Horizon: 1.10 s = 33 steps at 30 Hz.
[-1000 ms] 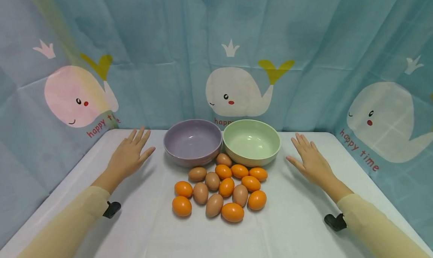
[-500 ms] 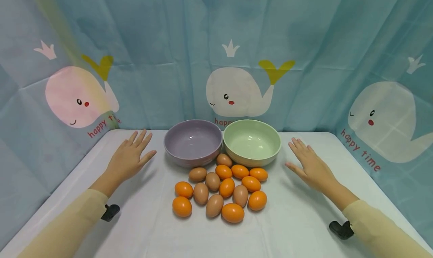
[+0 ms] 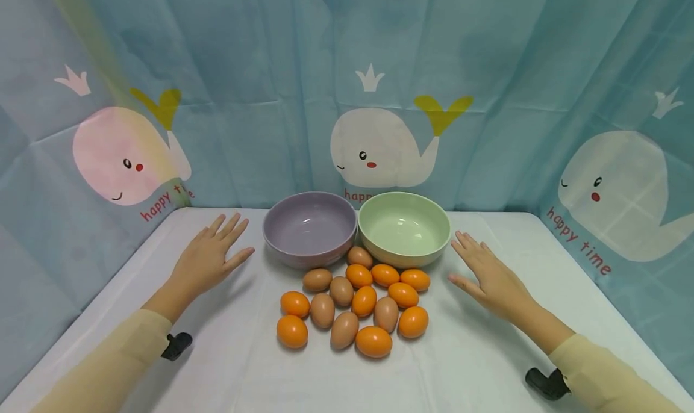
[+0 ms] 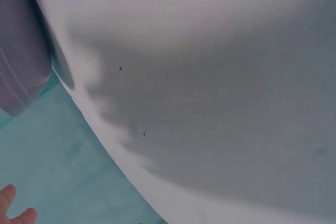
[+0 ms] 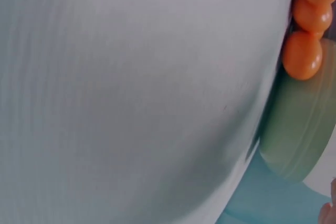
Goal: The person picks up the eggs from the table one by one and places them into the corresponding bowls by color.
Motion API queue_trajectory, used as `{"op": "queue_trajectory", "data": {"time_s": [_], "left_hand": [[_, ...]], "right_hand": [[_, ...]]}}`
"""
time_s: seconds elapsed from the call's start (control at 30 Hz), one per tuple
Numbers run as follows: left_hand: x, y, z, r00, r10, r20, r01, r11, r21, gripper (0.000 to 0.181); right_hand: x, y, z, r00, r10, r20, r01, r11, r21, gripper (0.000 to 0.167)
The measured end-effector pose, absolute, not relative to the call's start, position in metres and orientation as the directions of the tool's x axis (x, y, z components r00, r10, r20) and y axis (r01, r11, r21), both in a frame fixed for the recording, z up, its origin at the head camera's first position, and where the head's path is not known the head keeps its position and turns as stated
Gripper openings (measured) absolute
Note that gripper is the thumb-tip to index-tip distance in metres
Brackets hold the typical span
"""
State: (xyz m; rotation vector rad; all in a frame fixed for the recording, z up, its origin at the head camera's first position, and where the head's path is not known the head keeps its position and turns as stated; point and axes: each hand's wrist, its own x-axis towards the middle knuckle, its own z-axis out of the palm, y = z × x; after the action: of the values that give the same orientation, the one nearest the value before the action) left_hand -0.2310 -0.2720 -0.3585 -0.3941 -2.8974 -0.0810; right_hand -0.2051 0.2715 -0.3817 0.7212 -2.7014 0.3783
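Note:
Both hands hover over the white table with fingers spread and nothing in them. The left hand (image 3: pixel 208 259) is left of the purple bowl (image 3: pixel 310 229); the right hand (image 3: pixel 496 280) is right of the green bowl (image 3: pixel 404 229), its fingertips close to the rim. Both bowls stand side by side and look empty. In front of them lie several orange eggs (image 3: pixel 373 341) and several brown eggs (image 3: pixel 344 330). The left wrist view shows the purple bowl's side (image 4: pixel 23 51) and some fingertips; the right wrist view shows the green bowl's side (image 5: pixel 299 124) beside orange eggs (image 5: pixel 302 55).
A white cloth (image 3: pixel 233 365) covers the table. Blue curtains (image 3: pixel 244 130) printed with whales hang behind it and along both sides. A small black device (image 3: pixel 176 345) is at the left wrist and another (image 3: pixel 546 383) at the right wrist.
The right hand has moved left and a little nearer the front, closer to the green bowl. My left hand has shifted slightly right and down. Bowls and eggs have stayed in place.

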Motion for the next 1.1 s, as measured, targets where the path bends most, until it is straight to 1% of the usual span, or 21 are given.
{"op": "queue_trajectory", "data": {"time_s": [0.07,0.17,0.3,0.43,0.63,0.77,0.9,1.1], "left_hand": [[-0.229,-0.271,-0.359,-0.934,0.26,0.243,0.276,0.961,0.033,0.072],[-0.228,-0.27,-0.361,-0.923,0.262,0.28,0.288,0.956,0.052,0.07],[-0.227,-0.268,-0.364,-0.924,0.25,0.29,0.288,0.952,0.099,0.071],[-0.226,-0.262,-0.368,-0.945,0.204,0.254,0.253,0.951,0.178,0.074],[-0.226,-0.248,-0.366,-0.975,0.103,0.196,0.171,0.912,0.372,0.077],[-0.226,-0.243,-0.365,-0.982,0.07,0.174,0.144,0.876,0.461,0.081],[-0.227,-0.239,-0.365,-0.987,0.045,0.154,0.12,0.841,0.528,0.085],[-0.232,-0.238,-0.369,-0.989,-0.001,0.145,0.093,0.759,0.644,0.086]], "right_hand": [[-0.203,0.269,-0.381,-0.837,-0.424,0.347,-0.508,0.837,-0.202,0.074],[-0.199,0.265,-0.378,-0.873,-0.387,0.296,-0.467,0.839,-0.28,0.075],[-0.194,0.259,-0.374,-0.905,-0.342,0.252,-0.418,0.82,-0.392,0.074],[-0.19,0.254,-0.375,-0.908,-0.303,0.288,-0.41,0.778,-0.476,0.072],[-0.186,0.249,-0.377,-0.896,-0.227,0.381,-0.419,0.717,-0.557,0.069],[-0.187,0.243,-0.378,-0.899,-0.19,0.394,-0.421,0.622,-0.66,0.065],[-0.186,0.239,-0.378,-0.928,-0.153,0.34,-0.37,0.499,-0.784,0.063],[-0.181,0.234,-0.377,-0.967,-0.12,0.224,-0.254,0.485,-0.837,0.066]]}}
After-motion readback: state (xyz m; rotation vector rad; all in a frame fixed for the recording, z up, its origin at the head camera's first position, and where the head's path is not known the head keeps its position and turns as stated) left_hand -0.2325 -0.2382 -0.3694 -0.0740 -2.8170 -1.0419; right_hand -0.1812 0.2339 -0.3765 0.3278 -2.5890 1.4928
